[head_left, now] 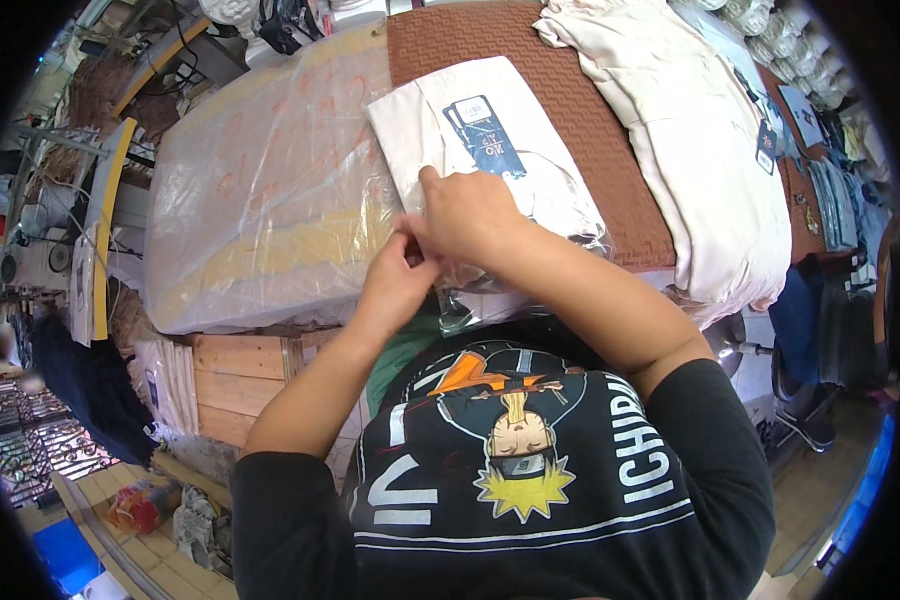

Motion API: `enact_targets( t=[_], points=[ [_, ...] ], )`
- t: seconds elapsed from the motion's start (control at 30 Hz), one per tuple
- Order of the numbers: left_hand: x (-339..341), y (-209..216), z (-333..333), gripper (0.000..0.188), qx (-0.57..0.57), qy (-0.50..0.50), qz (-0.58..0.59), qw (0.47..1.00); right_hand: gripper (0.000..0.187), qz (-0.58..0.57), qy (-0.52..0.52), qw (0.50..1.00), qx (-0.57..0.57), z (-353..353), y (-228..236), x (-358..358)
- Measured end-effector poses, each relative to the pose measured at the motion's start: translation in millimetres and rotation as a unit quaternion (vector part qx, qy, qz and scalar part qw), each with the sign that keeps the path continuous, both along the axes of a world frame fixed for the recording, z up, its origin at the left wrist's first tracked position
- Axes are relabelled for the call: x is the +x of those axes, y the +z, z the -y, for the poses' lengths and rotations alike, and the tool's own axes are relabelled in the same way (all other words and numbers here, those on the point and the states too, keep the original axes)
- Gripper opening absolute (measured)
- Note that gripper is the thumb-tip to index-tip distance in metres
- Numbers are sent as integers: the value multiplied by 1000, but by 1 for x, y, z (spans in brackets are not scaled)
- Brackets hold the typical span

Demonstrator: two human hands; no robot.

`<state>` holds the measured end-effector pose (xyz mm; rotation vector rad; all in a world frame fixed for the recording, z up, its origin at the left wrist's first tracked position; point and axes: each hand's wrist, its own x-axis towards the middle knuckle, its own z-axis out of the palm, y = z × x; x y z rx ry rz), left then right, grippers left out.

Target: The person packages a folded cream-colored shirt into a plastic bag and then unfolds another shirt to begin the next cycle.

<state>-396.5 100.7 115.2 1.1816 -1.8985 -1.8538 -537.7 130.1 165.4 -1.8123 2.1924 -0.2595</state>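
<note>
A folded off-white garment [425,110] lies in a clear plastic bag [598,240], with a dark blue hang tag [492,150] on top. The bag's loose, shiny end hangs over the table's near edge. My right hand [473,218] is closed over the garment's lower left part. Close against its fingertips, my left hand [402,277] is bent in a pinch at the bag's left edge. The fingers of both hands meet and are slightly blurred. Whatever lies between them is hidden.
A brown textured mat [610,150] covers the table beneath the bag. To the left lies a large plastic-wrapped slab [270,190]. Cream garments [700,150] are piled at the right, one with a dark tag [766,147]. A wooden crate [235,375] stands below the table's left front.
</note>
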Motion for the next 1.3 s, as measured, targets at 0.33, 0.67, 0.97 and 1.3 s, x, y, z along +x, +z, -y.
enact_targets(
  t=[0.33,0.67,0.97,1.3],
  points=[
    [13,-5,-38,32,138,-50,-135,980,44,-89,40,990,99,6,-11,10],
    [-36,11,57,73,404,-46,-379,832,46,442,-81,843,-294,-7,91,-155],
    [-73,18,118,54,149,-2,-72,986,44,478,-271,827,-117,-54,-38,-192],
    [-68,-2,62,49,-495,49,16,867,40,418,-271,862,-94,-117,-43,-191]
  ],
)
